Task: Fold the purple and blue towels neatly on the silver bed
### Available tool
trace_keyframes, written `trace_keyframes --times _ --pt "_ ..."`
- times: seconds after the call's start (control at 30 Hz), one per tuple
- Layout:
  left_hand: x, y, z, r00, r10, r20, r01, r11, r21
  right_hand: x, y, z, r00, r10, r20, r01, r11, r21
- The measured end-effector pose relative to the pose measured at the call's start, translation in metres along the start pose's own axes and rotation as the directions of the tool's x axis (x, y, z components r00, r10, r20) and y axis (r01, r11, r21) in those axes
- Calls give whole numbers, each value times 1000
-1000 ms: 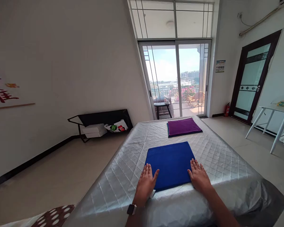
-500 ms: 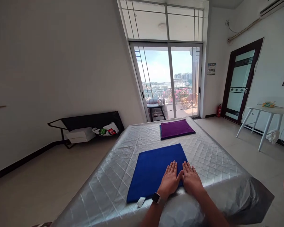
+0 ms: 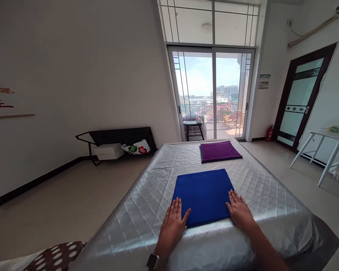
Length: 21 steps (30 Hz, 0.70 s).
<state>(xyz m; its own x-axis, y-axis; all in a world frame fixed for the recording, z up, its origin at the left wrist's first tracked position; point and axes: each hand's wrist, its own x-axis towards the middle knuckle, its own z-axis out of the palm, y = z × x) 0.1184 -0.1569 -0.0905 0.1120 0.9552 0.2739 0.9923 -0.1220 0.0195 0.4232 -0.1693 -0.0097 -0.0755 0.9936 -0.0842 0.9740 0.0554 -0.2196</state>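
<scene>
Silver cover (image 3: 147,205): carries, at its near end, the blue cloth (image 3: 203,195), flat.
Far edge: toward the purple cloth (image 3: 221,151); long axis, I can't tell.
Left hand (image 3: 171,223): palm down, left edge, fingers forward, holding nothing.
Right hand (image 3: 240,212): likewise, right edge, fingers angled forward-left.

The left hand (image 3: 172,222) is flat, palm down, at the left edge of the blue cloth (image 3: 203,199), fingers straight and close together, thumb spread inward. The right hand (image 3: 240,210) (nearly its mirror) is flat at the cloth's right edge. The left wrist (image 3: 163,249) and right forearm (image 3: 265,242) lie nearer than the cloth.
</scene>
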Motion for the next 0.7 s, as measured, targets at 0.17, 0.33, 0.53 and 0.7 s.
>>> trace_keyframes --times 0.17,0.33,0.53,0.7 --pt "-1 14 -8 995 -81 -52 78 996 -47 -3 -1 -10 998 26 56 -23 999 -44" --pt "-1 15 -11 994 -86 -71 81 994 -67 18 -6 -28 998 -6 58 12 994 -108" --pt "-1 16 -19 995 -98 -19 96 991 -89 70 -12 -36 999 -34 -19 33 998 -62" --pt "-1 14 -17 995 -97 7 97 992 -83 85 -4 -19 1000 14 -18 -15 1000 -23"
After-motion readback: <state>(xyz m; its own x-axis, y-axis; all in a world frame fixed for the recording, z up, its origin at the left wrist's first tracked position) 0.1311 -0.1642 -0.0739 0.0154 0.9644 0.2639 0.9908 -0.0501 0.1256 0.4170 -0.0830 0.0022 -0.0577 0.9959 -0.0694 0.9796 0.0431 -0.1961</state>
